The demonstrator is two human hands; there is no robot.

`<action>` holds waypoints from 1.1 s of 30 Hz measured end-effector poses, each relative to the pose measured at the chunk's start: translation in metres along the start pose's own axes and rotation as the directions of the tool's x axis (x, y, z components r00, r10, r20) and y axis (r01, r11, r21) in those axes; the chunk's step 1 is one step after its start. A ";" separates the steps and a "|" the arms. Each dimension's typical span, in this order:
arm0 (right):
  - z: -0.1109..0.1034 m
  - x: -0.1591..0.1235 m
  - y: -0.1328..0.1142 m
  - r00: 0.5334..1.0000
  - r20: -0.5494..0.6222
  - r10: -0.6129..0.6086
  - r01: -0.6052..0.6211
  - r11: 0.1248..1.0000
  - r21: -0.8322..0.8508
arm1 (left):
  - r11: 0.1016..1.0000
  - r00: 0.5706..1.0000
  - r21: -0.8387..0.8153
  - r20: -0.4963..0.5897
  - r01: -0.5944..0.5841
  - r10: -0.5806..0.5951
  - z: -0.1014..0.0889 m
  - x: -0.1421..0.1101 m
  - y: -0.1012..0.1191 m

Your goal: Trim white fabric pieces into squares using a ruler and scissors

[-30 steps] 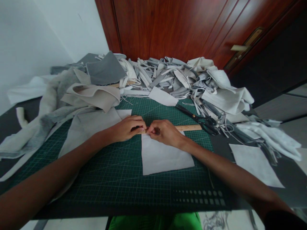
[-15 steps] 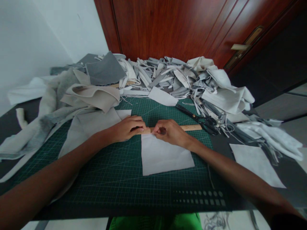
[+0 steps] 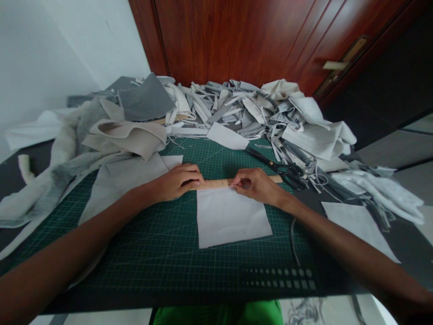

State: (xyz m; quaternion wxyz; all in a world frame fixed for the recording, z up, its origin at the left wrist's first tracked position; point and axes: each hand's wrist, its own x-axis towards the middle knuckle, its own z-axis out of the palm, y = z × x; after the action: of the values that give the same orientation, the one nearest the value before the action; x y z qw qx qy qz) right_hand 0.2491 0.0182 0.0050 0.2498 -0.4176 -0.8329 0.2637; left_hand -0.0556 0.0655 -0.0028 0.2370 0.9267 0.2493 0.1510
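A wooden ruler (image 3: 216, 184) lies along the far edge of a square of white cloth (image 3: 230, 221) on the green cutting mat (image 3: 152, 257). At the ruler's left end, my left hand (image 3: 179, 181) has its thumb and fingers closed on the wood. Part of the ruler passes behind my right hand (image 3: 255, 186), whose fingertips are pinched together at the ruler's near edge, by the cloth. What the pinch holds is too small to make out.
Black scissors (image 3: 275, 167) lie beyond my right hand. Heaped fabric scraps (image 3: 223, 106) line the back of the table. Folded beige cloth (image 3: 128, 135) sits at left, another white square (image 3: 358, 228) at right. A thin grey cord (image 3: 293, 241) crosses the mat.
My right hand has slid rightward along the ruler, away from my left hand, uncovering more of it. My left hand stays at the ruler's left end.
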 end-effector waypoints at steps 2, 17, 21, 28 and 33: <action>-0.004 -0.003 0.003 1.000 0.003 0.014 -0.014 1.000 0.002 | 1.000 1.000 -0.005 0.000 0.005 -0.005 -0.001 0.000 0.001; -0.031 -0.023 0.019 0.996 0.044 0.079 -0.079 0.997 0.006 | 1.000 1.000 -0.018 0.015 0.007 -0.007 -0.002 -0.001 0.000; -0.039 -0.030 0.025 0.994 0.040 0.099 -0.098 0.995 -0.005 | 0.999 1.000 -0.028 0.023 0.014 -0.014 -0.002 -0.001 -0.001; -0.049 -0.041 0.038 0.990 0.050 0.135 -0.135 0.991 0.009 | 1.000 1.000 -0.014 0.027 0.015 -0.015 -0.001 0.000 0.001; -0.056 -0.048 0.044 0.988 0.039 0.149 -0.148 0.989 -0.028 | 1.000 1.000 -0.010 0.018 0.020 -0.019 -0.001 0.000 0.001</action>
State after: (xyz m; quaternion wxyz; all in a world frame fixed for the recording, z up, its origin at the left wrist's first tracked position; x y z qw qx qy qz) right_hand 0.3351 0.0137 0.0087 0.2071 -0.4759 -0.8077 0.2798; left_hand -0.0556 0.0648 -0.0018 0.2452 0.9244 0.2555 0.1417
